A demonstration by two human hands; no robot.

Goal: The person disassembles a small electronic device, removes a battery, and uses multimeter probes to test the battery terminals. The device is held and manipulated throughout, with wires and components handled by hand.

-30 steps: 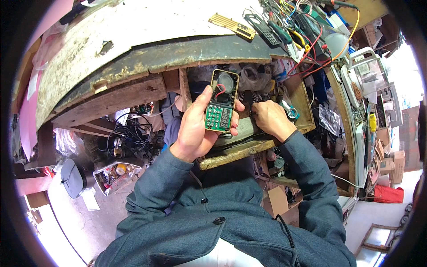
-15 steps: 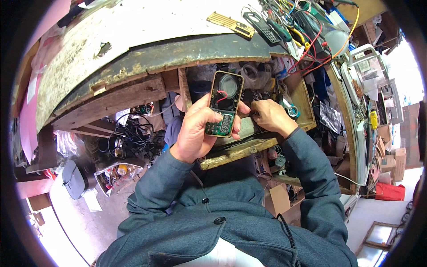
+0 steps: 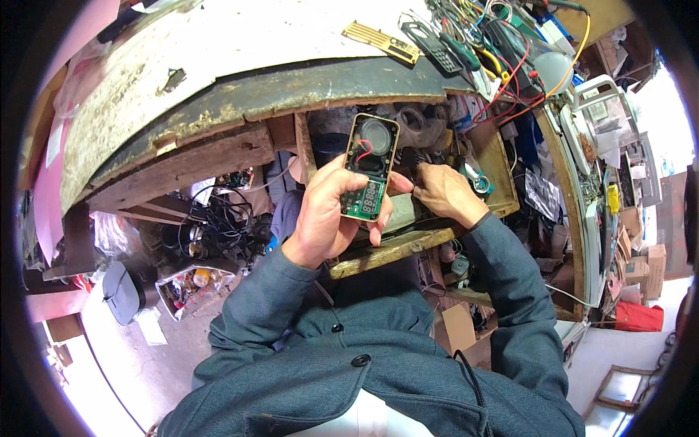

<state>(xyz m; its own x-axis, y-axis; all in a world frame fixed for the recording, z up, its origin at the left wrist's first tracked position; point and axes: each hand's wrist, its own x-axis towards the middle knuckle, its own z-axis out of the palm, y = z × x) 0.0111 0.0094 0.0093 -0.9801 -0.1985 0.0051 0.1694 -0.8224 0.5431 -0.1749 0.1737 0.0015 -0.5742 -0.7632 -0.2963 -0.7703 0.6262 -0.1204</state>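
An open wooden drawer point(image 3: 397, 253) juts out from beneath the counter point(image 3: 277, 44), its front board nearest the person. Above the drawer, toward its left side, the left hand point(image 3: 328, 211) grasps a handheld device point(image 3: 371, 166) with its inside laid bare. The thumb point(image 3: 353, 177) lies across the device's face; the other fingers point(image 3: 377, 227) wrap behind it and past its right edge. A round speaker point(image 3: 376, 135) with a red wire point(image 3: 364, 151) sits at the device's far end, a green circuit board point(image 3: 354, 207) and a digit display point(image 3: 370, 197) at the near end.

The right hand point(image 3: 445, 193) reaches down into the drawer, right of the device, its fingers curled — whether they are clenched on anything cannot be told. Just beside that hand, toward the drawer's right wall, is a pale ring-shaped thing point(image 3: 482, 184).

Beyond the drawer, on the counter, lie a yellow slotted board point(image 3: 380, 41), a black keypad casing point(image 3: 429, 49) and a tangle of wires point(image 3: 484, 22). Left of the drawer are coiled black cables point(image 3: 218, 226) and, farther left, a box of small parts point(image 3: 169, 302).
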